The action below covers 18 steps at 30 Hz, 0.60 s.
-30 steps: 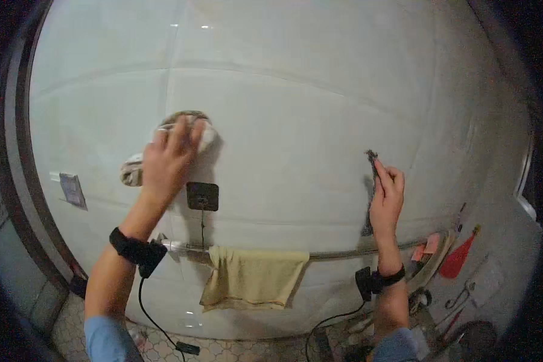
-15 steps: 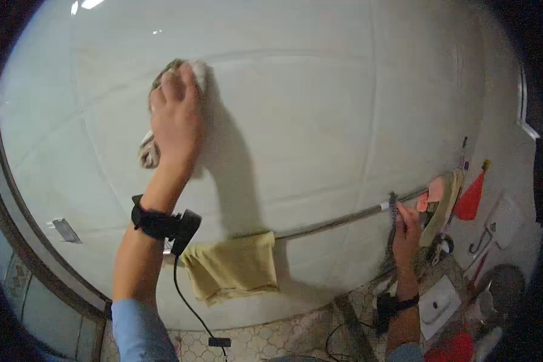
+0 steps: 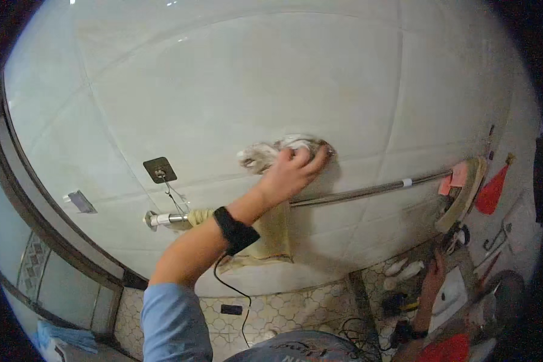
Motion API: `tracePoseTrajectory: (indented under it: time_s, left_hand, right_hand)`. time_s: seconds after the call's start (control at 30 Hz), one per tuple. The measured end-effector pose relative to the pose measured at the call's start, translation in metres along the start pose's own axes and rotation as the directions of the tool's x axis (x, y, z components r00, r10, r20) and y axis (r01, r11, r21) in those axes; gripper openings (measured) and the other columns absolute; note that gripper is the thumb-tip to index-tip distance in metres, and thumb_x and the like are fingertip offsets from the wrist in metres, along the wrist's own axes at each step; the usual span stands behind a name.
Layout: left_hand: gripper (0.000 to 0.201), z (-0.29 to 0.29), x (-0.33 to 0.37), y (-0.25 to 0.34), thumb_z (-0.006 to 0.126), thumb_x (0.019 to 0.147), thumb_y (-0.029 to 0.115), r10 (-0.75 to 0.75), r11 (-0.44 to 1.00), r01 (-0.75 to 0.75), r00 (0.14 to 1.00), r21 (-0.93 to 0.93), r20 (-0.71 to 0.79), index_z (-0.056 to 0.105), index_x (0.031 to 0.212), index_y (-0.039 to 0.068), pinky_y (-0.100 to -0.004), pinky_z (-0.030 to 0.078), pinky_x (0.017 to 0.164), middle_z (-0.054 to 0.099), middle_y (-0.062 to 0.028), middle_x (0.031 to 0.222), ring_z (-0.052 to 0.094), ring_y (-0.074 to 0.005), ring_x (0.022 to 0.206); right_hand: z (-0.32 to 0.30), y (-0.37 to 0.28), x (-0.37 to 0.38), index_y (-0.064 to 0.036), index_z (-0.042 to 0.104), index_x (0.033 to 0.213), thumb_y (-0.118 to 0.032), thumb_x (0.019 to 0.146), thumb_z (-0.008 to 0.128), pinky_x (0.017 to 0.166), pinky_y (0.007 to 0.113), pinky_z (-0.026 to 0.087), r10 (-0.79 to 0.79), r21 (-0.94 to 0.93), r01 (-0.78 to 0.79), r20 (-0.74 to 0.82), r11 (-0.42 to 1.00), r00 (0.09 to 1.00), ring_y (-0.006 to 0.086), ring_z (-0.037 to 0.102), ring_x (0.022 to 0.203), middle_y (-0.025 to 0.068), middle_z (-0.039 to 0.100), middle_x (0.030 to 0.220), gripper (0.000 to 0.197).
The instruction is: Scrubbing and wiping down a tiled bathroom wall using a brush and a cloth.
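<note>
My left hand [image 3: 295, 169] presses a crumpled white-and-brown rag [image 3: 259, 158] flat against the pale tiled wall [image 3: 235, 90], its fingers bent over the cloth. Below that hand, a yellow towel [image 3: 279, 232] hangs over a metal towel rail [image 3: 356, 198], partly hidden by my left forearm. My right hand [image 3: 434, 276] is low at the right, off the rail and dimly lit. Its fingers look extended, and nothing shows in them. Black straps circle both wrists, and a cable runs from the left one.
A hook plate [image 3: 160, 171] with a cord is fixed above the rail's left end. Pink and tan cloths [image 3: 458, 178] hang at its right end, near a red cloth [image 3: 493, 192]. A white basin [image 3: 449, 295] and light shoes [image 3: 404, 274] lie lower right. A door frame [image 3: 42, 211] borders the left.
My left hand has swept the rag down and to the right across the wall. My right hand has come away from the rail and dropped lower. The view has shifted.
</note>
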<state>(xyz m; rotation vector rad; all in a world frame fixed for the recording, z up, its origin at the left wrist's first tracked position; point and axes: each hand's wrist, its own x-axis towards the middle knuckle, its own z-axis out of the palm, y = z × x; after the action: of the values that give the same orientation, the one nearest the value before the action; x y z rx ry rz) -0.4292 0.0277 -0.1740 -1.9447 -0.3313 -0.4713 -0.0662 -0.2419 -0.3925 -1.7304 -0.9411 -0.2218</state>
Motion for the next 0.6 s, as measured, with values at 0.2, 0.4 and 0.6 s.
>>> tracePoseTrajectory:
  time_s: [0.2, 0.4, 0.6]
  left_hand:
    - [0.04, -0.031, -0.084, -0.069, 0.055, 0.077, 0.023, -0.26, 0.962, 0.265, 0.962, -0.064, 0.084, 0.059, 0.116, 0.021, -0.034, 0.04, 0.068, 0.039, 0.0025, 0.136, 0.045, -0.0214, 0.082]
    - [0.036, -0.051, -0.11, -0.072, 0.055, 0.075, 0.016, -0.041, 0.997, 0.028, 0.985, 0.078, 0.166, 0.063, 0.109, 0.023, -0.0332, 0.039, 0.064, 0.043, 0.0016, 0.132, 0.045, -0.0219, 0.079]
    - [0.036, -0.029, -0.083, -0.033, 0.056, 0.075, 0.019, 0.093, 0.993, -0.078, 0.978, -0.084, 0.185, 0.062, 0.109, 0.023, -0.0334, 0.039, 0.065, 0.046, 0.0005, 0.128, 0.046, -0.0206, 0.08]
  right_hand:
    - [-0.032, 0.045, -0.025, -0.0032, 0.053, 0.117, -0.006, 0.09, 0.046, 0.098, 0.033, 0.033, 0.276, 0.014, -0.276, -0.002, 0.961, 0.961, 0.0226, 0.046, 0.113, 0.0093, 0.051, 0.119, 0.029]
    - [-0.028, 0.044, -0.038, -0.0053, 0.055, 0.116, -0.003, 0.088, 0.046, 0.093, 0.03, 0.034, 0.208, 0.146, -0.195, -0.079, 0.97, 0.975, 0.0208, 0.049, 0.104, 0.0075, 0.053, 0.109, 0.029]
    - [-0.026, 0.022, -0.034, -0.0067, 0.054, 0.117, 0.001, 0.087, 0.045, 0.088, 0.029, 0.038, 0.073, -0.074, -0.082, -0.121, 0.994, 0.99, 0.0202, 0.05, 0.101, 0.0075, 0.053, 0.106, 0.032]
